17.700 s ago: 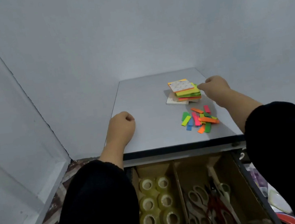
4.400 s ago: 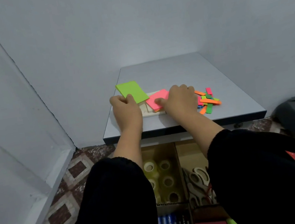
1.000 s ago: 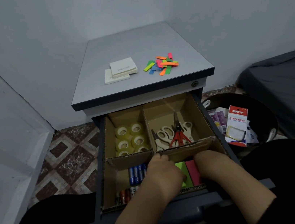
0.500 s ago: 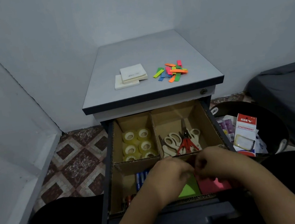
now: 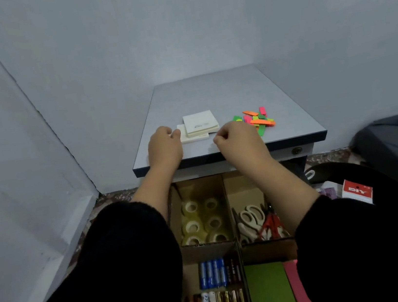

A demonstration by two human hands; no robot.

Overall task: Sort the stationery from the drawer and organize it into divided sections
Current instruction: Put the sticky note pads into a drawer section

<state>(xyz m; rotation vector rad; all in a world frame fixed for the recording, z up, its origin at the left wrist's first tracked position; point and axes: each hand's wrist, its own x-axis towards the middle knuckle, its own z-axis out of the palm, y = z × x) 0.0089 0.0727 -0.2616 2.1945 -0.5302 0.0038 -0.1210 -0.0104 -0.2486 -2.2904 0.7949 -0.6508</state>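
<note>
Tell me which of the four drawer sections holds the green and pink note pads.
The front right section, nearest the person. The green pad and pink pad lie there; the others hold tape rolls, scissors and batteries.

The only thing I can read is "DIY", in white letters on the red top of a small box (image 5: 357, 194) sitting low on my right, beside the open drawer. The upper white notepad (image 5: 200, 123) on the cabinet top, just past my fingers, carries a small dark mark near its near edge, but it is too small and blurred for me to make out. The batteries (image 5: 218, 289) in the near left section have printing too, equally unreadable.
</note>
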